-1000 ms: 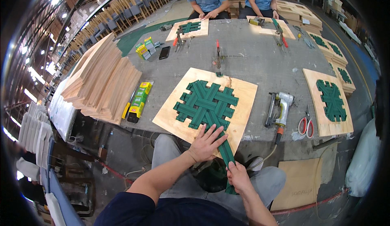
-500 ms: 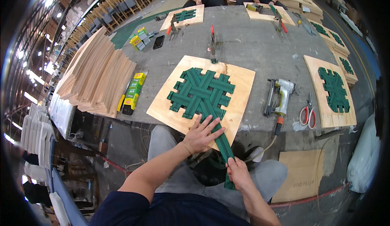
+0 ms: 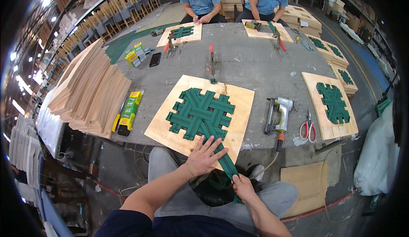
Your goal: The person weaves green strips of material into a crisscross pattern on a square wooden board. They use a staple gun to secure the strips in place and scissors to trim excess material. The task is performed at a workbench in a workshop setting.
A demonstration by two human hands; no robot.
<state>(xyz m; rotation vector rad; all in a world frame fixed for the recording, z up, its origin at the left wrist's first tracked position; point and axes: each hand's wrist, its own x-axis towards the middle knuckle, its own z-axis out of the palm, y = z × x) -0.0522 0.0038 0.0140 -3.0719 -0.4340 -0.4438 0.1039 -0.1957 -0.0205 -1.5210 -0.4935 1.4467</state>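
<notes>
Left fingers: on the left hand (image 3: 203, 160), spread wide and laid palm down, tips over the green strap (image 3: 227, 165) near where it leaves the weave.
Right fingers: on the right hand (image 3: 243, 187), thumb and forefinger pinching the strap just past the board's near corner; the others look curled, though partly hidden.
Pressing: best kept flat and even, I judge, so the crossed strips neither lift nor slide.
Pulling: should follow the strap's own slanting line; a sideways tug could skew the pattern, and a twist at the pinch could pucker the band.
Strap: dark green and flat, with lengthwise lines, running slantwise between the 2 hands; its lower end hangs above the lap.
Woven panel: a green lattice (image 3: 200, 112) on the wooden board, dense in the middle, with short strip ends jutting around its outline like teeth.
Board: pale wood (image 3: 158, 131), set askew on the grey table (image 3: 255, 68), 1 corner reaching past the near edge.
Clamp: red-handled (image 3: 212, 62), beside the board's far edge; I cannot tell whether it grips.
Right of the board: 1 nail gun (image 3: 282, 114), then 1 pair of scissors (image 3: 308, 131).
</notes>
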